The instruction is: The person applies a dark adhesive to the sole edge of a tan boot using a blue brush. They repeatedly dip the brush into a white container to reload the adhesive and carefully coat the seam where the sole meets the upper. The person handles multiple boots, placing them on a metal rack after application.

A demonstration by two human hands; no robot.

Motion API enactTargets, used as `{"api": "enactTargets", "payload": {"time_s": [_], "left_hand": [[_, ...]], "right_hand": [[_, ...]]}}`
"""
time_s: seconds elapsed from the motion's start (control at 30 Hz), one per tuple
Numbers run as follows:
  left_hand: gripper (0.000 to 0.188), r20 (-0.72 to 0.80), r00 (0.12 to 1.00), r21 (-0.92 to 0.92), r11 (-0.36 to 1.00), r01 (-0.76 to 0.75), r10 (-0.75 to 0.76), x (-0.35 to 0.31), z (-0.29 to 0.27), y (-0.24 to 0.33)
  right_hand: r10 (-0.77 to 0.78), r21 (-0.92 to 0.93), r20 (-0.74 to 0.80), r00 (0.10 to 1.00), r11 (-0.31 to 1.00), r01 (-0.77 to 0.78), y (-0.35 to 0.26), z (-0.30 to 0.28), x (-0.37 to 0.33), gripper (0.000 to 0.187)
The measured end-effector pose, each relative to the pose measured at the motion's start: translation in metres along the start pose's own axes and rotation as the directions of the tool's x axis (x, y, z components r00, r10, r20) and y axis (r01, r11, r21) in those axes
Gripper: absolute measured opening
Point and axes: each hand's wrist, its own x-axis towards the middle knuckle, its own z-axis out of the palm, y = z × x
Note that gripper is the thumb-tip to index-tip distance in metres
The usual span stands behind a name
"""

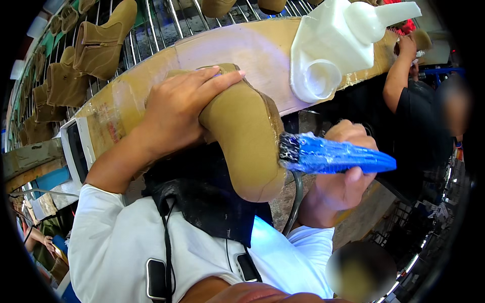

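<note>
Your left hand (179, 103) clamps its fingers on the tan boot (242, 134), toe past the near edge of the desk (217, 50), your right hand (343, 186) grips the blue brush (333, 155), and the boot, likely light but stiff-toed, holds best at the ankle.

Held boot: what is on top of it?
The left grip lies over the boot's upper part, leaving the tan toe end bare. The brush meets its right edge. The surface beneath the palm and fingers is covered and cannot be seen.
</note>
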Motion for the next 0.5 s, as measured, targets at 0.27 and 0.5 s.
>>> {"api": "enactTargets", "payload": {"time_s": [0.27,0.5], "left_hand": [[0.070,0.054,0.997,-0.044,0.998,0.050,-0.047,0.017,-0.005,0.005],[0.071,0.115,0.988,-0.065,0.991,0.115,-0.107,0.031,-0.009,0.003]], "right_hand": [[-0.229,-0.258,-0.047,0.972,0.943,0.210,-0.019,-0.007,0.009,0.038],[-0.386,-0.355,0.146,0.911,0.839,0.412,-0.024,-0.020,0.037,0.041]]}}
